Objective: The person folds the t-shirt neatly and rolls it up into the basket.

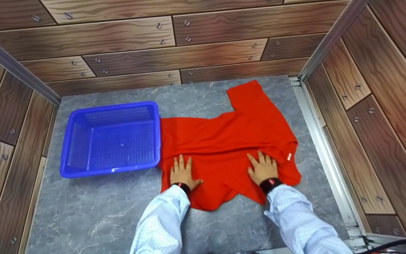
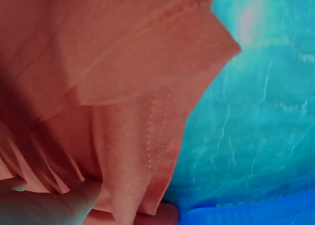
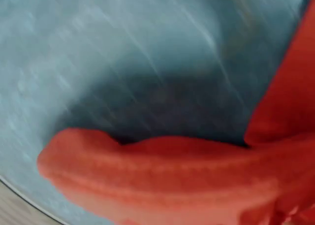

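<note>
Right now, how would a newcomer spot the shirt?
On the grey surface, find the blue basket. Right of it in the head view, the shirt lies under the left hand and right hand. It's rumpled red cloth, unlike the basket.

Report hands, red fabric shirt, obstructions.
Left hand, right hand on red fabric shirt. Shirt creased, one sleeve extended. Blue rectangular plastic basket beside shirt's left edge.

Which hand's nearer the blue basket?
Left. The left hand is on the red shirt, just right of the basket; the right hand is farther right on the shirt.
</note>
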`<state>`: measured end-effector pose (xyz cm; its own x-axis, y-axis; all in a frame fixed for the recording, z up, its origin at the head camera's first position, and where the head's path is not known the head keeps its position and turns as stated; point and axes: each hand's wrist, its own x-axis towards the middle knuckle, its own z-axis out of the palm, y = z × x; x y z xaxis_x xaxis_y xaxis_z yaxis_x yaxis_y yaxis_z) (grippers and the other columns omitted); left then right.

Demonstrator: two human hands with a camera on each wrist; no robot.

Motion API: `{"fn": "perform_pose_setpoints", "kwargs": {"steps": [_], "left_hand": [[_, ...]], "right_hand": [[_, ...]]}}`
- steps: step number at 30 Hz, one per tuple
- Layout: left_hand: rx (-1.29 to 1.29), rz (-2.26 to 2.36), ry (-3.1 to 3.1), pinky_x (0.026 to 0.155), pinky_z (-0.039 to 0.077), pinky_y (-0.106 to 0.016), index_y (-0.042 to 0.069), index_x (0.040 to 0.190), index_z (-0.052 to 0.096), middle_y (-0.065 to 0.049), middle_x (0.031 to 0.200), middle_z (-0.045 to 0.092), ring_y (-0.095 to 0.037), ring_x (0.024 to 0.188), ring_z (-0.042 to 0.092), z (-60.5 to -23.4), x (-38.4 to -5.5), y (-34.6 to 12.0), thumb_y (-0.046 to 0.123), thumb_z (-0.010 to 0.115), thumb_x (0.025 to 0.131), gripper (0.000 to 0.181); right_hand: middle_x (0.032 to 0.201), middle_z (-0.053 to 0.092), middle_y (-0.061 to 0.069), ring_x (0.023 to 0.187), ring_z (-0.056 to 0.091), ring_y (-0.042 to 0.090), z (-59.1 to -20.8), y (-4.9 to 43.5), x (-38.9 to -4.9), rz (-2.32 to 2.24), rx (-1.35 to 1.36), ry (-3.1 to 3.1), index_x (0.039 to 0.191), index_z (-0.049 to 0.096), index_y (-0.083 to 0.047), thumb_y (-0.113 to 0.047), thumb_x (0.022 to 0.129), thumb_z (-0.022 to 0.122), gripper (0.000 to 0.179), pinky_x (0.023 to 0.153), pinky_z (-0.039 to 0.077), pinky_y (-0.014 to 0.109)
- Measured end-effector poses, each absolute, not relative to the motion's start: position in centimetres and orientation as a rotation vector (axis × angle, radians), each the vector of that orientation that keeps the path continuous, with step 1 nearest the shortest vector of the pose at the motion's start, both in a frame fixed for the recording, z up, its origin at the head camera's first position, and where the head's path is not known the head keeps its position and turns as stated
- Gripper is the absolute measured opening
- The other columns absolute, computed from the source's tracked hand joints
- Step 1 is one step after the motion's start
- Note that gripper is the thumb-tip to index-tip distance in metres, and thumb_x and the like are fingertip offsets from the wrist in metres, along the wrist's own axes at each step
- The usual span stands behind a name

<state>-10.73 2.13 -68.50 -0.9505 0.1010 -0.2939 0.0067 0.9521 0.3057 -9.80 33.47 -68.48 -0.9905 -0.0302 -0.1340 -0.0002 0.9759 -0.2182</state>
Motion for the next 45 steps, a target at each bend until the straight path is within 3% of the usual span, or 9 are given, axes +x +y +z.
{"fn": "perform_pose_setpoints", "kwargs": {"steps": [4,8,14,23,30,45], "left_hand": [[0.027,0.42,2.836,0.118,0.025,-0.054,0.018,0.153,0.034,-0.018,0.162,0.021,-0.042,0.149,0.018,-68.3,-11.8,2.5,0.05,0.079,0.074,0.097],[0.042,0.36,2.949,0.115,0.03,-0.053,0.015,0.151,0.038,-0.019,0.159,0.027,-0.043,0.146,0.025,-68.3,-10.6,3.2,0.045,0.078,0.077,0.089],[0.119,0.416,2.987,0.11,0.036,-0.053,0.01,0.146,0.045,-0.022,0.155,0.034,-0.045,0.142,0.032,-68.3,-6.1,3.1,0.049,0.075,0.077,0.085],[0.102,0.473,2.939,0.111,0.023,-0.069,0.018,0.15,0.041,-0.02,0.159,0.027,-0.056,0.142,0.023,-69.1,-2.1,1.9,0.054,0.072,0.079,0.085],[0.086,0.452,2.896,0.111,0.022,-0.07,0.02,0.151,0.039,-0.019,0.16,0.025,-0.056,0.143,0.021,-68.8,-4.6,2.3,0.056,0.071,0.078,0.087],[0.053,0.382,2.769,0.113,0.022,-0.068,0.025,0.155,0.031,-0.016,0.163,0.018,-0.052,0.144,0.023,-67.9,-14.0,3.1,0.054,0.07,0.082,0.087]], "right_hand": [[0.156,0.034,0.018,0.135,0.035,0.051,-68.3,33.2,-11.7,-0.264,0.009,2.922,0.149,0.041,-0.031,-0.037,0.096,0.052,0.054,0.11,0.021,0.07],[0.156,0.034,0.02,0.138,0.032,0.052,-68.2,32.9,-11.3,-0.262,0.005,2.947,0.15,0.04,-0.029,-0.037,0.097,0.052,0.055,0.112,0.022,0.068],[0.154,0.037,0.019,0.14,0.031,0.051,-67.9,33.3,-7.7,-0.358,-0.026,3.042,0.148,0.043,-0.027,-0.038,0.092,0.06,0.06,0.11,0.024,0.07],[0.161,0.026,0.013,0.135,0.03,0.061,-69.0,34.5,-2.2,-0.339,-0.031,2.985,0.15,0.038,-0.031,-0.041,0.094,0.059,0.061,0.1,0.024,0.081],[0.161,0.024,0.015,0.134,0.027,0.066,-69.5,34.3,-3.6,-0.344,0.009,2.998,0.151,0.038,-0.028,-0.04,0.094,0.056,0.06,0.097,0.022,0.083],[0.165,0.008,0.015,0.138,0.012,0.066,-68.2,33.9,-12.7,-0.384,0.143,2.811,0.155,0.028,-0.028,-0.036,0.096,0.05,0.064,0.098,0.019,0.084]]}}
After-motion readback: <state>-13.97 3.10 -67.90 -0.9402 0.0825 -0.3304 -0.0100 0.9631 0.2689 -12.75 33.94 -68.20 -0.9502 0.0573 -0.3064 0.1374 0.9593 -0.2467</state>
